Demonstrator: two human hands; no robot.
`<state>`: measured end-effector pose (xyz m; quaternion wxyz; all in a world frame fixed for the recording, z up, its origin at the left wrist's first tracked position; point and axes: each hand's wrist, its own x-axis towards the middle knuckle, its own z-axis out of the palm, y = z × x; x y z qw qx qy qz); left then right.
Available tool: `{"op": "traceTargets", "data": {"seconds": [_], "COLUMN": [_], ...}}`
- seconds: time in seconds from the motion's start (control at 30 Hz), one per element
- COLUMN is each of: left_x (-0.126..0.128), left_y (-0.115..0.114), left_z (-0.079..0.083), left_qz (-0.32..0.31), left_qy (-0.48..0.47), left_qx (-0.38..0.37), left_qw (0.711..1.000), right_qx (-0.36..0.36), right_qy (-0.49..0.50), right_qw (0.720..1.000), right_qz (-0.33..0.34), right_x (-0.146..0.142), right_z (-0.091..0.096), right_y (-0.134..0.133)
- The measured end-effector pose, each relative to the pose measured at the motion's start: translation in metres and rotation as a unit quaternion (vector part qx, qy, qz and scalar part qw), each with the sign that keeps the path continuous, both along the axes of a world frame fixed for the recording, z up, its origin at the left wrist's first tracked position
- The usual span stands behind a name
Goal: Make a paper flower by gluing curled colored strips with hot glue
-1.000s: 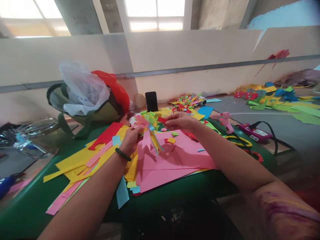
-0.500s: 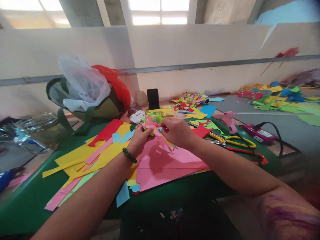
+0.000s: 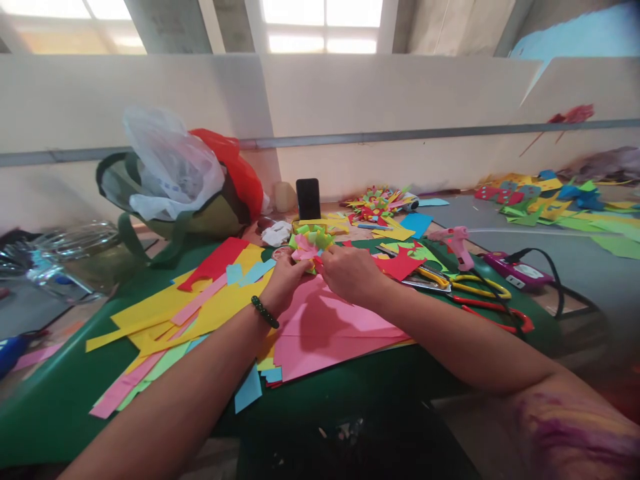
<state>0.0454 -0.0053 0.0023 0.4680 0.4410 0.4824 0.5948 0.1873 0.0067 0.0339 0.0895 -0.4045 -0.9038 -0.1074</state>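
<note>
Both of my hands meet over a small paper flower [image 3: 309,244] made of green, pink and yellow spiky pieces. My left hand [image 3: 285,280], with a dark bead bracelet on the wrist, grips the flower from the left with curled fingers. My right hand [image 3: 350,272] pinches it from the right, fingers closed. Under the hands lies a large pink paper sheet [image 3: 325,330] on the green table [image 3: 60,407]. Yellow paper sheets [image 3: 200,310] and strips spread to the left.
Scissors with yellow handles [image 3: 470,285] and a red-handled pair [image 3: 500,319] lie to the right, beside a pink glue gun [image 3: 453,241] and a purple device with a cable [image 3: 517,272]. A black phone [image 3: 308,199] stands at the back. Plastic bags [image 3: 175,173] sit at left.
My right hand came in from the right and closed on the flower. The long pink and yellow strips that hung below it are now gathered under my hands.
</note>
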Motion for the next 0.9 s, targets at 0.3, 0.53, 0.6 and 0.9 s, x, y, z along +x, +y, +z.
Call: {"op": "traceTargets", "data": {"seconds": [0.3,0.53,0.6,0.9], "left_x": [-0.001,-0.001,-0.001,-0.001], "left_y": [0.003,0.003,0.003,-0.001], "left_z": [-0.005,-0.005,-0.005,0.001], "left_qz": [-0.023,-0.034,-0.029,-0.025], "left_qy": [0.01,0.009,0.007,-0.012], "left_qx": [0.001,0.007,0.008,0.007], "left_qw": [1.0,0.999,1.0,1.0], "right_qx": [0.016,0.002,0.001,0.024], "right_qy": [0.02,0.018,0.02,0.078], "right_qw": [0.999,0.999,0.999,0.992], "right_qz": [0.023,0.037,0.038,0.1], "right_x": [0.0,0.0,0.001,0.021], "right_z": [-0.001,0.0,0.0,0.006], "right_y": [0.001,0.003,0.004,0.022]}}
